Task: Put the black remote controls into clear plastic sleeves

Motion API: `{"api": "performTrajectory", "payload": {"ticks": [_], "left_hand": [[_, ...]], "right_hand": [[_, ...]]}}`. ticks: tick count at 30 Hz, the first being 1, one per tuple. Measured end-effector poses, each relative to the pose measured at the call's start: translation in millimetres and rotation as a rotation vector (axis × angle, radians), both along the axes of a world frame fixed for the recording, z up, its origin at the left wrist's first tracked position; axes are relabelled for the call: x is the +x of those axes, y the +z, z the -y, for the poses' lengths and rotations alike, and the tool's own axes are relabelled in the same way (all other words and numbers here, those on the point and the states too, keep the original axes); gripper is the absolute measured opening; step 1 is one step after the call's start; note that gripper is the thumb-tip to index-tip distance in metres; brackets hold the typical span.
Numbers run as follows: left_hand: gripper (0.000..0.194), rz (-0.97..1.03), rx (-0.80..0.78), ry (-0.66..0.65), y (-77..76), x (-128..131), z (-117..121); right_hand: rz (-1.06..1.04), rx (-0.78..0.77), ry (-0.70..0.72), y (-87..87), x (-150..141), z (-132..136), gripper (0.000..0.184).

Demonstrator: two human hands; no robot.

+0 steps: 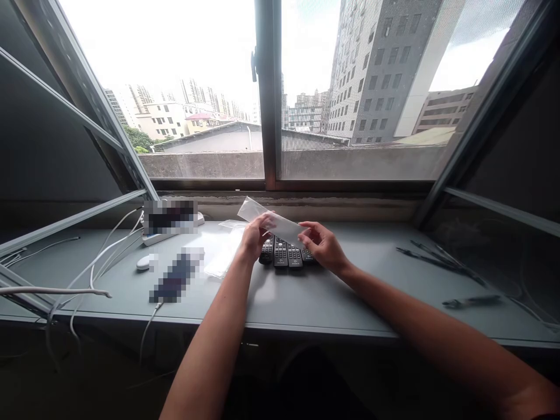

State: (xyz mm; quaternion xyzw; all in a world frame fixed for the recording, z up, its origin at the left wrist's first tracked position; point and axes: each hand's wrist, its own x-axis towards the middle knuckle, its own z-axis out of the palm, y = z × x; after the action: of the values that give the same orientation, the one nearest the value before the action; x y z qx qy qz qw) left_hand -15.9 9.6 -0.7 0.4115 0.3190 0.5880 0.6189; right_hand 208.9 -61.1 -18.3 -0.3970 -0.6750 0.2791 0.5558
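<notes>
A clear plastic bag (280,226), long and narrow, is stretched between my hands above the desk and tilts down to the right. My left hand (258,236) is closed around its middle left part, with the thumb behind the film. At the bag's right end, my right hand (321,244) pinches the edge between thumb and fingers. Below the bag several black remote controls (280,255) lie side by side, their upper parts partly covered by the bag and my hands. More clear plastic bags (219,262) lie on the desk just left of my left forearm.
A phone (175,280), pixelated, lies left with a white cable. Behind it stands a white power strip (151,238) with tangled white cables (94,265). A white rounded object (143,263) sits nearby. Dark cables (433,259) lie right. Metal frame bars flank the desk (371,303); a window stands behind.
</notes>
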Motion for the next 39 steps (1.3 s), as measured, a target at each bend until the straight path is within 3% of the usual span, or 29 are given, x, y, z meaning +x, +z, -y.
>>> {"api": "performTrajectory", "payload": {"ticks": [5,7,9,12,16,18,21,24,25,28,32,35,39], "left_hand": [[0.020,0.168,-0.179,0.218,1.9,-5,-6],[0.018,0.215,-0.213,0.240,1.2,-8,-8],[0.017,0.236,-0.225,0.233,0.6,-11,-9],[0.021,0.242,-0.236,0.220,1.4,-11,-8],[0.019,0.235,-0.233,0.185,5.2,-8,-4],[0.018,0.232,-0.240,0.157,7.0,-7,-2],[0.016,0.227,-0.252,0.143,8.9,-6,-1],[0.013,0.216,-0.248,0.161,9.0,-6,-2],[0.013,0.215,-0.245,0.166,8.6,-6,-2],[0.012,0.221,-0.250,0.173,5.6,-7,-5],[0.013,0.227,-0.243,0.150,0.6,-8,-8],[0.017,0.240,-0.233,0.146,-1.4,-8,-9],[0.013,0.249,-0.239,0.146,-1.6,-8,-10]], "right_hand": [[0.337,0.026,-0.295,-8.2,21,-17,0.033],[0.500,0.044,-0.395,-18.5,30,-26,0.035],[0.597,-0.033,-0.461,-29.1,37,-34,0.038],[0.626,-0.177,-0.447,-36.9,43,-40,0.042],[0.644,-0.260,-0.426,-29.6,49,-41,0.053],[0.665,-0.298,-0.409,-24.0,54,-41,0.048],[0.651,-0.277,-0.437,-17.0,58,-41,0.023],[0.391,-0.236,-0.443,-8.1,54,-38,0.015],[0.241,-0.281,-0.378,-4.0,51,-35,0.016],[-0.278,-0.531,-0.021,10.1,41,-27,0.018],[-0.760,-0.780,0.394,23.7,34,-17,0.029],[-0.961,-0.868,0.534,26.9,33,-12,0.032],[-1.032,-0.869,0.580,30.1,31,-7,0.031]]}}
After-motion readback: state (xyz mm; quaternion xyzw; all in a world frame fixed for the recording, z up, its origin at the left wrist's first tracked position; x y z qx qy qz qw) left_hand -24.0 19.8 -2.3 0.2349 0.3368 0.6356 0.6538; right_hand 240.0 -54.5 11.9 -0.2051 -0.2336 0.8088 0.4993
